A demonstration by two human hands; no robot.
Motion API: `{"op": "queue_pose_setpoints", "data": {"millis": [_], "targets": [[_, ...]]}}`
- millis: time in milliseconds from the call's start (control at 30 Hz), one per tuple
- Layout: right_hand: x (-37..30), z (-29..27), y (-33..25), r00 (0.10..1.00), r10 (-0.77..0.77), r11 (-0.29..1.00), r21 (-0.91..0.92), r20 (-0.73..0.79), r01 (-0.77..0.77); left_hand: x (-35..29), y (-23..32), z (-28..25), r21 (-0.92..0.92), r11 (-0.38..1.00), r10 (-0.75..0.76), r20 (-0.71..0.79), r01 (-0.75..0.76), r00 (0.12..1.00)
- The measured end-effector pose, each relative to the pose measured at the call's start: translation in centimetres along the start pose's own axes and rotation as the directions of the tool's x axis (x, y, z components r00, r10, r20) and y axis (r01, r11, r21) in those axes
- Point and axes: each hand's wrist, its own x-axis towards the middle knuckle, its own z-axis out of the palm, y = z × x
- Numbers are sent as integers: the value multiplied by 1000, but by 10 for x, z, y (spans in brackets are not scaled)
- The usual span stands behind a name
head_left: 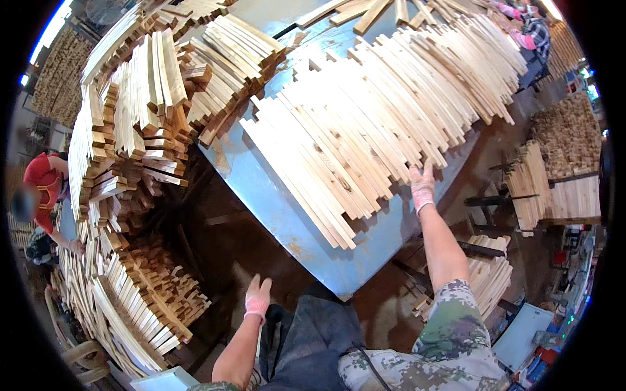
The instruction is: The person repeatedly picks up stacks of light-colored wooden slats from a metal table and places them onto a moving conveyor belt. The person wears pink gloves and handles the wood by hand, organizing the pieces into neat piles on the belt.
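A long row of pale wooden strips [339, 140] lies side by side across a blue tabletop [342, 270], their near ends uneven. My right hand [422, 189], in a light glove with a pinkish cuff, reaches to the near ends of the strips. Its fingers are spread, the tips at or just beside the wood; I cannot tell whether they press on it. Down at the left, away from the table, my left hand [257, 298] hangs in a similar glove. Its fingers stretch out and nothing is in them.
Tall stacks of wooden strips [140, 98] rise left of the table, with another pile [150, 300] lower down. Loose boards [365, 13] lie at the far end. A person in red [49, 186] bends at the far left; another in plaid [538, 36] stands far right. Racked lumber [531, 182] stands at the right.
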Motion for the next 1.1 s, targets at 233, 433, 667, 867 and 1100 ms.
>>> {"op": "queue_pose_setpoints", "data": {"millis": [233,433,667,867,1100], "targets": [[2,4,-10,997,9,990,-142,-74,-20,79,160,17,230,935,311,-168,-269,935],[-111,-3,-1,899,183,976,36,397,-214,178,112,31,359,867,438,-215,-346,873],[-35,58,-44,943,-222,974,7,248,227,204,157,-32,-178,958,172,-264,-223,949],[-21,129,-81,933,-205,978,89,295,187,206,222,-34,-848,516,-188,25,120,982],[-78,101,-79,818,23,788,493,574,-368,178,144,-23,-868,485,90,171,107,981]]}}
